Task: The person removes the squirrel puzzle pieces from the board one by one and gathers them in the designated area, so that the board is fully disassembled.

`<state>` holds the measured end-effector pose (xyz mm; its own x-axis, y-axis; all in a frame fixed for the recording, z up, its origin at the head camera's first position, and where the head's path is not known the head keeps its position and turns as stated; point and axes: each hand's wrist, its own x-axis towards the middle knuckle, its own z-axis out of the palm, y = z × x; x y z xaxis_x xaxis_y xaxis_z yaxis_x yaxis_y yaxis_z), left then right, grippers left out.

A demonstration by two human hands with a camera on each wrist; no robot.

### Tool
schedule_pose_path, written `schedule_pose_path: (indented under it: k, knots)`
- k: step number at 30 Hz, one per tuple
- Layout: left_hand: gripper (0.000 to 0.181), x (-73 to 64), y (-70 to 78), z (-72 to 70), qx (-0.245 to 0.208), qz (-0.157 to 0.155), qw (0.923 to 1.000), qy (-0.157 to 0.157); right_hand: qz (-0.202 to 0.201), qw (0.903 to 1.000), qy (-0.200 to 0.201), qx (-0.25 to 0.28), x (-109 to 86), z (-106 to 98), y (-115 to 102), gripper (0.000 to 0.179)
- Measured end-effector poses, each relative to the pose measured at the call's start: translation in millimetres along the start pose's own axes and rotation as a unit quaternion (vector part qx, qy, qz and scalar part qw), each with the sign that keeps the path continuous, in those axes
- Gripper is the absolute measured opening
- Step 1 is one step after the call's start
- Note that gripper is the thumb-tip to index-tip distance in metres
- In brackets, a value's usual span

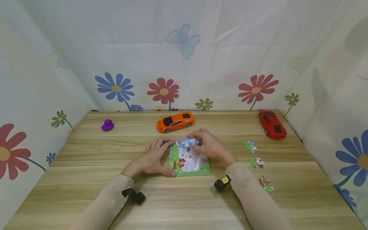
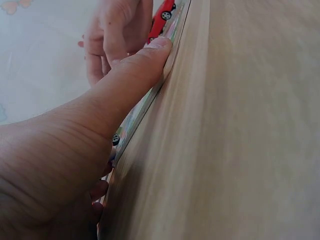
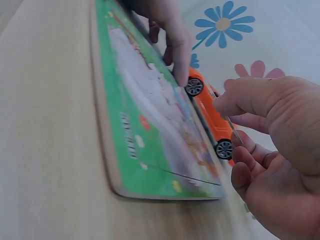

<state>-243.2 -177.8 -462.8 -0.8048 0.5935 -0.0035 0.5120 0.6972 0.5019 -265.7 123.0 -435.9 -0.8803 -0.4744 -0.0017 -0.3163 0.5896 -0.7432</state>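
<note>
A jigsaw puzzle board with a white squirrel on a green ground lies mid-table. My left hand holds its left side, thumb at the near corner and fingers by the far corner. In the left wrist view that thumb lies along the board's edge. Above the board's far edge, my right hand pinches a puzzle piece between thumb and fingers. The piece shows edge-on in the right wrist view, slightly above the board; its picture is mostly hidden there.
Three loose puzzle pieces lie in a column on the right. An orange toy car stands behind the board. A red toy car is at the far right, a purple toy duck at the far left. Flowered cloth surrounds the table.
</note>
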Motion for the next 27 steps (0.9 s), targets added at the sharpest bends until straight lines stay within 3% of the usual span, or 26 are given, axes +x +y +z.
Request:
schedule_pose_path:
  k: [9,18,27]
  knots:
    - [0.133,0.5,-1.0,0.2,0.002,0.005,1.0000,0.007,-0.021,0.9984,0.046,-0.025,-14.0,-37,1,0.042]
    - [0.133,0.2,-1.7,1.1,0.004,0.004,1.0000,0.004,-0.010,0.9946,0.092,-0.047,-46.0,-81,21,0.043]
    - [0.133,-0.3,-1.5,1.1,0.008,0.004,1.0000,0.001,0.005,0.9949,0.095,-0.035,-76.1,-109,35,0.042]
